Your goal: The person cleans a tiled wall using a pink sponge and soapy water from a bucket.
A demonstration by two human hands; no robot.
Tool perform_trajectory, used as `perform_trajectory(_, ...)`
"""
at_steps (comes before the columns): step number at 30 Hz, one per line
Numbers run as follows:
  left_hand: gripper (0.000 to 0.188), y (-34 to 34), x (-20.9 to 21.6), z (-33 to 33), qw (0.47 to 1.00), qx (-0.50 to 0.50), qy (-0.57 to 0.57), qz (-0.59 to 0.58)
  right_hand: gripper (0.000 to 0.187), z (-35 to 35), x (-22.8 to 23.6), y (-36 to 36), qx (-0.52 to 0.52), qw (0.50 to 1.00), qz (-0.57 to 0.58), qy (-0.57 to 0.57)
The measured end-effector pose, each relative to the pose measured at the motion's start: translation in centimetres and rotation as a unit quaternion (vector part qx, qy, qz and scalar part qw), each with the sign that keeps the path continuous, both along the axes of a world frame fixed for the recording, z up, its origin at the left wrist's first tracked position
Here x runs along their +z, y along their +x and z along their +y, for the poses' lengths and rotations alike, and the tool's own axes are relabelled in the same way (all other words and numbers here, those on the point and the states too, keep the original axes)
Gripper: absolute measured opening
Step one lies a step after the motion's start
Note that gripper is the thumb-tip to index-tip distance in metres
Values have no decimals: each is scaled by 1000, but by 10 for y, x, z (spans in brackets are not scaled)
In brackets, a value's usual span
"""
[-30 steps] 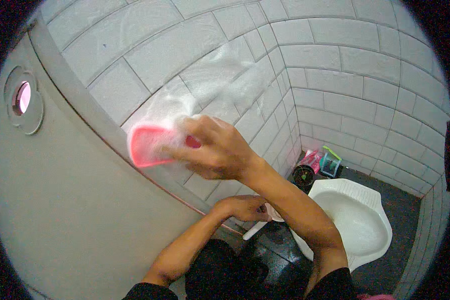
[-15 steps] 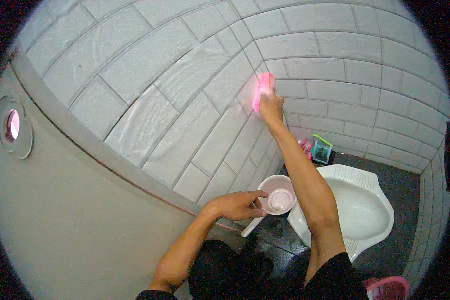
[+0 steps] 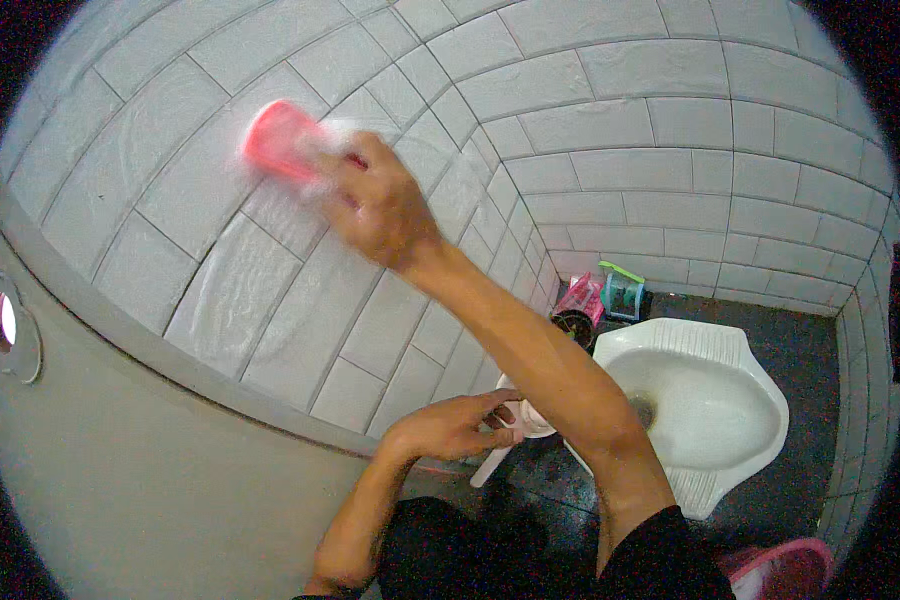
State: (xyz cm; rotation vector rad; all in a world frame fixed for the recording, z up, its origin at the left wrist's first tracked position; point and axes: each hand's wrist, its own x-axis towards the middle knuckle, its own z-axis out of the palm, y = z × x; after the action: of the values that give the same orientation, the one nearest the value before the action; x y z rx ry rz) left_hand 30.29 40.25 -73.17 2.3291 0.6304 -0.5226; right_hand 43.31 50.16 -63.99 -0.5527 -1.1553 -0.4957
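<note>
A pink scrub brush (image 3: 282, 140), blurred by motion, lies against the soapy tiled wall (image 3: 195, 230) on the left. My right hand (image 3: 385, 205) is closed around it, the arm stretched across to the left. Lower down, my left hand (image 3: 450, 425) grips the rim of a pale pink dipper (image 3: 537, 422) with thumb and fingers. The dipper's handle points toward me, and my right forearm covers part of its bowl. White foam streaks show on the tiles around the brush.
A white squat toilet (image 3: 660, 345) is set in the dark floor at the right. In the far corner stand a pink item (image 3: 582, 297) and a teal container (image 3: 623, 297). A pink bucket (image 3: 770, 550) is at lower right. A grey door (image 3: 120, 460) borders the left.
My right hand has swept the brush from near the wall corner leftward along the left wall, nearer to me. The left hand stays at the dipper. The view has shifted slightly.
</note>
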Motion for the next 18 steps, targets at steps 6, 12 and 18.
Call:
perform_trajectory(6,61,-8,10,-8,999,11,-16,-42,41,46,-74,80,-43,943,201,-261)
perform_trajectory(12,62,0,20,-16,999,-2,-15,-47,42,66,-196,103,-88,867,292,-395)
perform_trajectory(18,64,1,19,-16,999,-7,-3,-45,54,64,-113,105,-55,879,215,-423)
